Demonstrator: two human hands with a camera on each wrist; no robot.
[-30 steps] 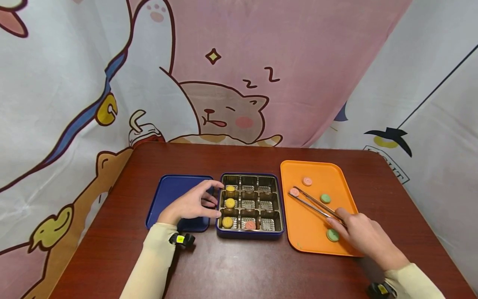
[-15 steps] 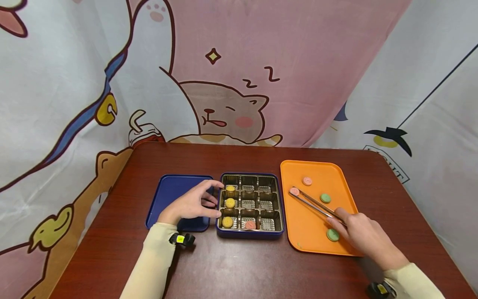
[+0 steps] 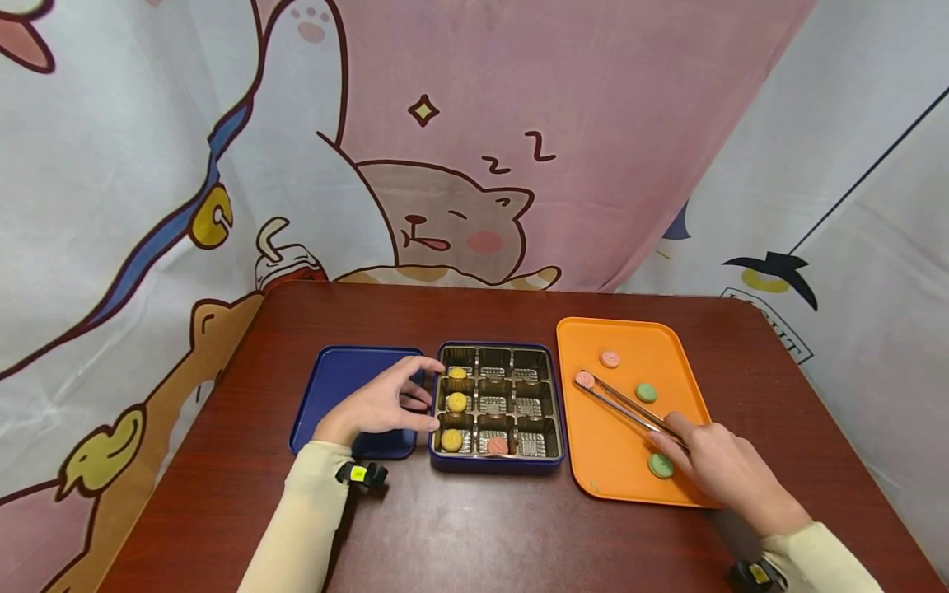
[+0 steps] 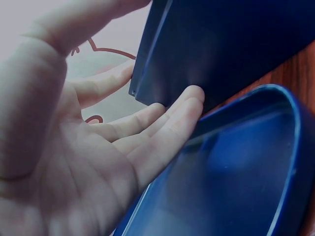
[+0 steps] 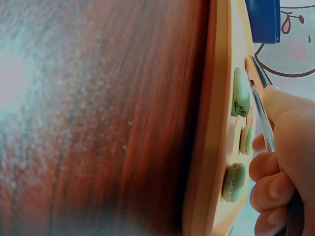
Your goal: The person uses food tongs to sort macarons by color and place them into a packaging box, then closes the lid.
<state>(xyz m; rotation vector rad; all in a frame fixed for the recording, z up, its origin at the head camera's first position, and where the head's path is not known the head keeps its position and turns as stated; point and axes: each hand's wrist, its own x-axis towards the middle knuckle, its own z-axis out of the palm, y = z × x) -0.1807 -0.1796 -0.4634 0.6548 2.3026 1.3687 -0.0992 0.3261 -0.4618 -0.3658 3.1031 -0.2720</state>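
Observation:
My left hand [image 3: 381, 401] rests its fingertips along the left side of a blue tin box [image 3: 495, 466], fingers spread and loosely bent. Inside the box is a divided gold tray; yellow macarons [image 3: 456, 403] sit in its left column and a pink macaron [image 3: 497, 445] in the front middle compartment. Metal tongs [image 3: 615, 406] are gripped in my right hand [image 3: 730, 469] over the orange tray [image 3: 608, 461]. Between the tong tips lies another pink macaron [image 3: 585, 380]. In the right wrist view, green macarons [image 5: 234, 182] stand beside the tongs; one is hidden by my hand in the head view.
A blue lid [image 3: 337, 383] lies left of the box, partly under my left hand. One more pink macaron [image 3: 610, 359] sits at the back of the orange tray, a green macaron [image 3: 647, 393] nearer. A printed curtain [image 3: 460, 99] hangs behind the table.
The tong tips have drawn in around the pink macaron, which has shifted very slightly. My left hand stays where it was.

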